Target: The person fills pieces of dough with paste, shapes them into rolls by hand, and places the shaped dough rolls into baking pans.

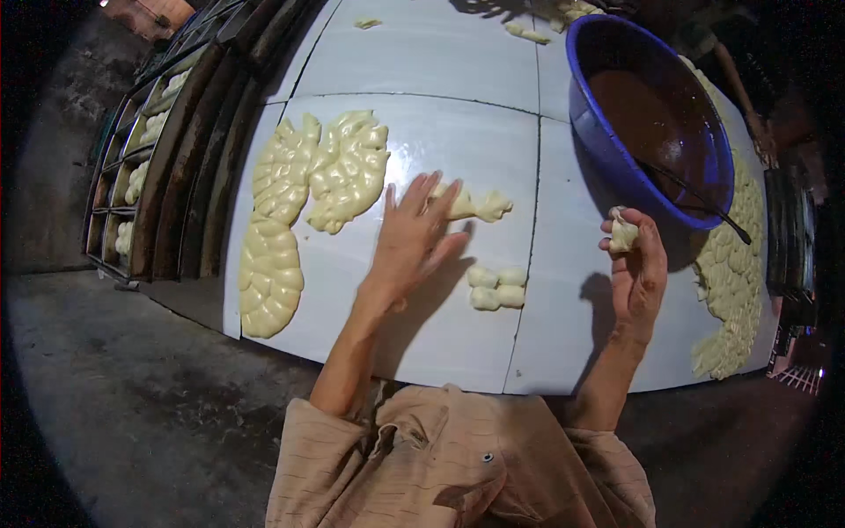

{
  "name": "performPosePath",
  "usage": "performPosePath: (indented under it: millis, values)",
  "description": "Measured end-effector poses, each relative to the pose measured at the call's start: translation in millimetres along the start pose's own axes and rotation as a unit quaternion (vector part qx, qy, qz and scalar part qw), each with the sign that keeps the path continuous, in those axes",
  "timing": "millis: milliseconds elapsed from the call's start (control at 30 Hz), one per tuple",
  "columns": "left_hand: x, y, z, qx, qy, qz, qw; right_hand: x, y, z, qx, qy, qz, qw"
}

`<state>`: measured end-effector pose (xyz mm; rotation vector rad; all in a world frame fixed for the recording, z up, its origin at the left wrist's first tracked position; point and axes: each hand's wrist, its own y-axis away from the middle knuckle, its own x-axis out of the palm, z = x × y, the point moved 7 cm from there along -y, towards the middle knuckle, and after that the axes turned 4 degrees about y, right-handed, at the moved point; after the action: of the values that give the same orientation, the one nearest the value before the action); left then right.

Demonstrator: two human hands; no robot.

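My left hand (412, 233) is stretched out with fingers apart over the near end of a small stretched dough piece (482, 205); whether the fingertips press on it I cannot tell. My right hand (635, 268) is raised at the right with its fingers closed round a small lump of dough (623, 231). A small cluster of rounded dough pieces (497, 289) lies between my hands, toward me. Flattened pale sheets of dough pieces (273, 273) lie at the left of the white tiled table (449, 132).
A blue basin (584, 97) of brown liquid with a dark utensil stands at the back right, beside a long mass of dough pieces (731, 290). Dark racked trays holding dough (154, 128) stand at the left. Dough scraps (528, 33) lie along the back.
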<state>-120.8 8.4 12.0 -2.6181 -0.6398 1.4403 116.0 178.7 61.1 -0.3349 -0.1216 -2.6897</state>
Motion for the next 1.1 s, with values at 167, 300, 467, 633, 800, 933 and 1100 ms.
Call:
performPosePath:
  millis: [167,300,467,633,800,933,1100]
  values:
    - [-44.2,97.9,23.0,-0.139,0.04,0.07,0.987,17.1,35.0,-33.3,0.127,0.139,0.034,0.982]
    - [-34.3,130.6,11.6,-0.077,-0.063,0.027,0.995,66.3,66.0,-73.1,0.223,0.081,0.118,0.964]
    - [-26.5,123.6,12.0,-0.055,0.047,-0.013,0.997,126.5,101.5,-99.3,0.31,0.214,0.268,0.887]
    - [-34.7,120.3,-4.8,-0.07,0.073,-0.006,0.995,157.7,106.5,-128.4,0.104,0.285,0.372,0.877]
    - [-34.7,115.5,-9.7,-0.146,0.142,-0.008,0.979,143.9,116.9,-141.9,0.288,0.162,0.377,0.865]
    - [-37.2,116.0,-9.6,-0.196,0.213,0.007,0.957,138.9,116.9,-132.8,0.284,0.104,0.334,0.893]
    - [-37.8,107.6,-24.3,-0.157,0.169,0.026,0.973,141.8,105.6,-115.4,0.188,0.18,0.4,0.879]
